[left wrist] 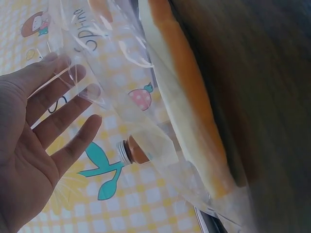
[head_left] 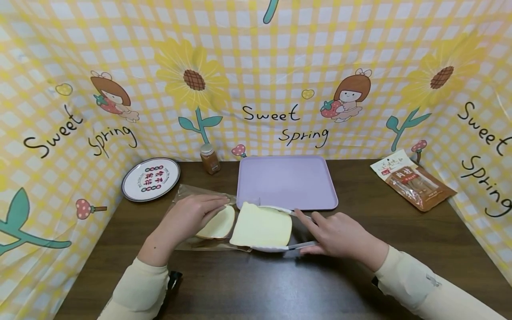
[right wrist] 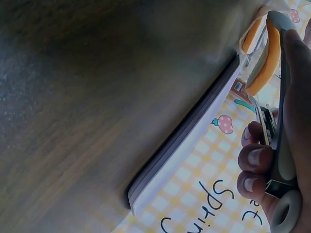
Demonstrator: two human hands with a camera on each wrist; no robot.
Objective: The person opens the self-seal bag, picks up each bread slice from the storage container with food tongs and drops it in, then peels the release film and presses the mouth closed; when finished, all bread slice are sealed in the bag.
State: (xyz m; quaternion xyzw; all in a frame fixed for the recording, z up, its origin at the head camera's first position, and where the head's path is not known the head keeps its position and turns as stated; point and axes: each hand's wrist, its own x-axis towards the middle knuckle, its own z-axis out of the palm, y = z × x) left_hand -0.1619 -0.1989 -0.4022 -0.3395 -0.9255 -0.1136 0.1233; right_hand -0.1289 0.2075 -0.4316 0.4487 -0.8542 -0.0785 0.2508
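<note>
My right hand (head_left: 334, 233) grips a pair of tongs (head_left: 302, 245). Between the tongs' ends is a slice of bread (head_left: 264, 226), pale with an orange-brown crust in the right wrist view. It is held just right of a clear plastic bag (head_left: 186, 191), overlapping the mouth side. Another bread slice (head_left: 218, 223) lies inside the bag. Over the bag's upper part, my left hand (head_left: 196, 211) pinches the film at its edge between thumb and forefinger; its other fingers (left wrist: 73, 145) stretch out loosely. The film bulges up around the bread in the left wrist view.
Behind the bread lies a lilac tray (head_left: 288, 182). A white plate (head_left: 138, 184) with a dark rim and red lettering sits at the left, and a small spice jar (head_left: 210, 160) stands beside the tray. A brown food packet (head_left: 414, 180) lies at the far right. Patterned cloth walls enclose the table.
</note>
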